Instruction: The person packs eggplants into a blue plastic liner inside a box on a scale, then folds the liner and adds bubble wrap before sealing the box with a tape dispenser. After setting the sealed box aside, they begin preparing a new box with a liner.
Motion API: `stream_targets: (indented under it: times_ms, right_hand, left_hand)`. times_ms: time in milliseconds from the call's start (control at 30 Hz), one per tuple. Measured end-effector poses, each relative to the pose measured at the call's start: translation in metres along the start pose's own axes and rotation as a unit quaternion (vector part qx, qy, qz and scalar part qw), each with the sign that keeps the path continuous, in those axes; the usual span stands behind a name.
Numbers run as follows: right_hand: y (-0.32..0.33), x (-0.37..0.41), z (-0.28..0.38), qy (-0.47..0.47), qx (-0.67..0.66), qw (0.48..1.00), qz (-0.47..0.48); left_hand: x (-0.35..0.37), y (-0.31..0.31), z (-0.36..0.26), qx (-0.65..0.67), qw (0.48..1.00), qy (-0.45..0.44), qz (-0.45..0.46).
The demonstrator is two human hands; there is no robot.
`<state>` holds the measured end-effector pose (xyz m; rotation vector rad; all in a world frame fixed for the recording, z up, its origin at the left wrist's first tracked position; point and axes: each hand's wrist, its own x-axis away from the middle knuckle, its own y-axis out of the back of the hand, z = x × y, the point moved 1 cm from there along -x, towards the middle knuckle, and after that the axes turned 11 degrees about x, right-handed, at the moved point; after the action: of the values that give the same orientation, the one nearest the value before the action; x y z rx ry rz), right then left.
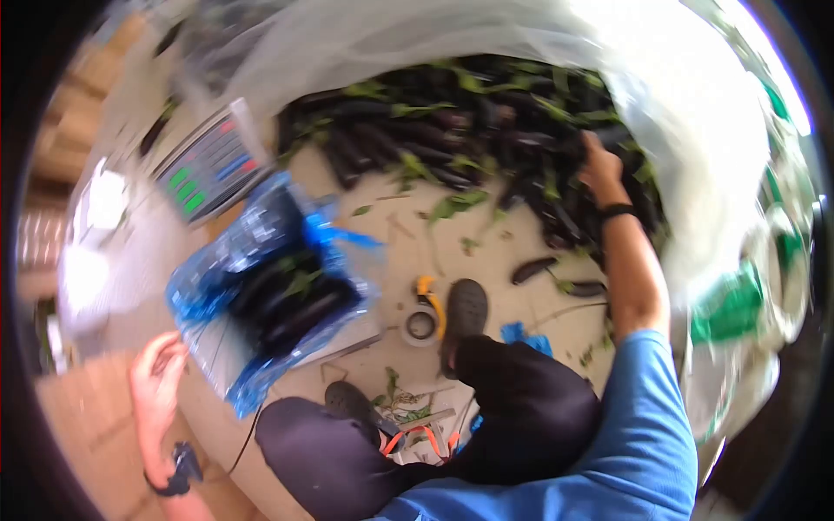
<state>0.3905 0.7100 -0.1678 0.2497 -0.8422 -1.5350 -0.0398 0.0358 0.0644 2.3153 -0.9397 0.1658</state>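
Observation:
My right hand (601,167) reaches to the right side of a large heap of dark purple eggplants (365,143) with green stems. Its fingers close around an eggplant (615,135), partly hidden by the hand. On the left, a blue plastic bag (195,291) lies open on the scale's platform with several eggplants (300,300) inside. Just beside the bag's lower left edge is my left hand (158,373), fingers loosely bent and apart, holding nothing.
A digital scale display (213,165) stands behind the bag. Clear plastic sheeting (417,35) surrounds the heap. A tape dispenser (424,321) lies by my shoe (466,313). Loose eggplants (534,270), leaves and a blue scrap are on the floor; cardboard (95,425) is at left.

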Motion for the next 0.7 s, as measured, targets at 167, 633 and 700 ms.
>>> stream_targets:
  times_ms: [167,633,700]
  right_hand:
    - [-0.021,-0.037,0.020,-0.060,-0.136,0.989,0.023]
    - [0.056,0.286,0.014,0.116,-0.051,0.914,0.386]
    - [0.062,0.325,0.056,0.320,0.095,0.891,0.308]
  left_hand:
    - [0.016,-0.039,-0.025,-0.099,0.983,-0.152,0.001]
    - [0.019,-0.020,0.006,-0.125,0.962,-0.229,0.077]
    - [0.021,-0.013,0.008,-0.128,0.963,-0.226,0.073]
